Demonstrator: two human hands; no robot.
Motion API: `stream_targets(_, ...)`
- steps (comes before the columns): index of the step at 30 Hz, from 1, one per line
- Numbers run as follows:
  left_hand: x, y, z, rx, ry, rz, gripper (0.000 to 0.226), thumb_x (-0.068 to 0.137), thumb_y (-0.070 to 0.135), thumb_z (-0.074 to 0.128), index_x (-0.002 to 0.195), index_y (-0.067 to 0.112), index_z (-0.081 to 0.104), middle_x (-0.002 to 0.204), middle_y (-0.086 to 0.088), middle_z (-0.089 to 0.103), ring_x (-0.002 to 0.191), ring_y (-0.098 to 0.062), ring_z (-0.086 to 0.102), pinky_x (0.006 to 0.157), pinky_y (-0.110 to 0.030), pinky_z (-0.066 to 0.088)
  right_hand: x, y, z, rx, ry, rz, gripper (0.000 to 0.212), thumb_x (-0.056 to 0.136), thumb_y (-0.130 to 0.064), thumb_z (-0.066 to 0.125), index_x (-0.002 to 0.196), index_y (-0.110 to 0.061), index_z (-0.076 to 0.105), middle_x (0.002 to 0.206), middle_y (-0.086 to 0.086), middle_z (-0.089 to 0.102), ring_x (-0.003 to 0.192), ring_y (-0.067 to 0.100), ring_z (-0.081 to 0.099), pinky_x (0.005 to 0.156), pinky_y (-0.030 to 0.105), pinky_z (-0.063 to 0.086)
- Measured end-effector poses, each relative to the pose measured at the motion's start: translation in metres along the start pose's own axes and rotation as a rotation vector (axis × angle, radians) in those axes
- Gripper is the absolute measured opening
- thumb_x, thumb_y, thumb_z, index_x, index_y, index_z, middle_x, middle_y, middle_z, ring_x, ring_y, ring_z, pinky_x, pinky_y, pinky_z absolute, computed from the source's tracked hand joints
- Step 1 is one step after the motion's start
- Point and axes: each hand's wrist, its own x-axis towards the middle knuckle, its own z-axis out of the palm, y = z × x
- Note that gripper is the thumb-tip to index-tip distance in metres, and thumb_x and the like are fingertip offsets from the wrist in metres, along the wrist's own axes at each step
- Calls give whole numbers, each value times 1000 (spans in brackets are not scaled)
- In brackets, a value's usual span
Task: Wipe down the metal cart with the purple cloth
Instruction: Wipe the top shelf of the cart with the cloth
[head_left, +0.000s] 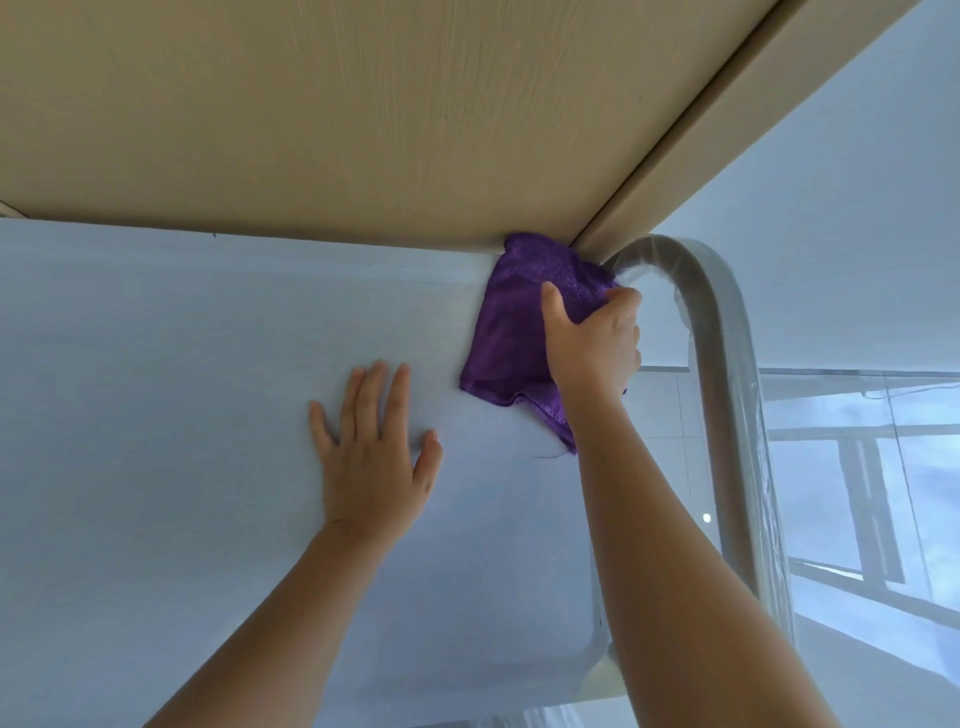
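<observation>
The metal cart's flat top (182, 389) fills the left and middle of the head view, pale grey-blue. Its curved tubular handle (719, 332), wrapped in clear plastic, arches along the right side. The purple cloth (519, 322) lies bunched at the top's far right corner, close to the handle's bend. My right hand (592, 343) grips the cloth and presses it on the surface. My left hand (371, 452) rests flat on the cart top with fingers spread, to the left of the cloth and apart from it.
A beige wooden panel (363, 114) stands right behind the cart's far edge, with a beige strip (691, 135) running diagonally at the right. Beyond the handle lie a tiled floor (670, 415) and dark frame bars (862, 493).
</observation>
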Motion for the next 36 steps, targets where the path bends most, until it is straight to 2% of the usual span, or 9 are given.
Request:
stream_targets(2,1,14,-5,-42,53,55,60,76,29,42,133,11,36,135,-18,49,129,-27,33,98,-68,23,-2,4,2,-8,-26,-21,83,79,-62,56,138,-9,30,135,6,46,123,29,43,102,48,36)
stream_targets(4,4,40,-9,-85,54,151,61,75,26,43,134,10,36,138,-17,47,131,-27,33,102,-65,19,-4,5,7,-131,-36,-59,92,79,-66,54,143,-7,24,142,9,39,125,31,40,102,46,36)
stream_targets(6,7,67,-8,-117,4,220,61,77,27,42,135,9,35,141,-15,45,133,-29,35,104,-58,16,-4,5,11,-219,-12,-85,94,78,-69,51,143,-6,23,142,10,37,124,32,40,99,44,35)
stream_targets(8,12,79,-1,-90,-64,226,62,79,30,39,136,8,35,141,-15,45,133,-31,39,104,-54,21,-3,5,13,-259,-1,-95,94,80,-70,47,143,-6,21,142,11,36,123,32,40,98,43,35)
stream_targets(12,15,62,14,8,-166,268,66,80,35,38,139,8,30,145,-15,40,136,-28,32,103,-54,32,-1,9,13,-288,-21,-113,87,87,-67,37,146,-5,17,145,13,33,125,32,38,98,44,34)
stream_targets(15,15,53,15,-19,-153,329,66,81,35,40,141,9,28,148,-16,35,136,-27,26,106,-53,27,2,14,10,-256,-25,-102,77,91,-61,35,144,-7,21,141,13,39,123,32,41,95,43,36)
stream_targets(20,16,57,15,33,-193,306,66,83,38,38,141,9,30,148,-15,34,136,-26,26,106,-51,29,5,18,5,-218,-36,-60,62,95,-54,33,137,-9,31,129,14,48,116,32,47,89,41,39)
stream_targets(26,16,57,17,31,-194,313,65,81,37,38,140,8,32,148,-14,35,135,-27,28,106,-48,18,18,16,5,-125,-114,71,56,91,-61,34,122,-15,39,113,9,60,101,30,57,73,34,36)
stream_targets(36,16,58,18,76,-196,331,64,83,36,37,140,9,39,149,-13,34,136,-31,31,107,-50,18,6,24,3,-151,-102,68,53,95,-58,26,116,-13,43,111,10,58,100,32,56,74,37,36)
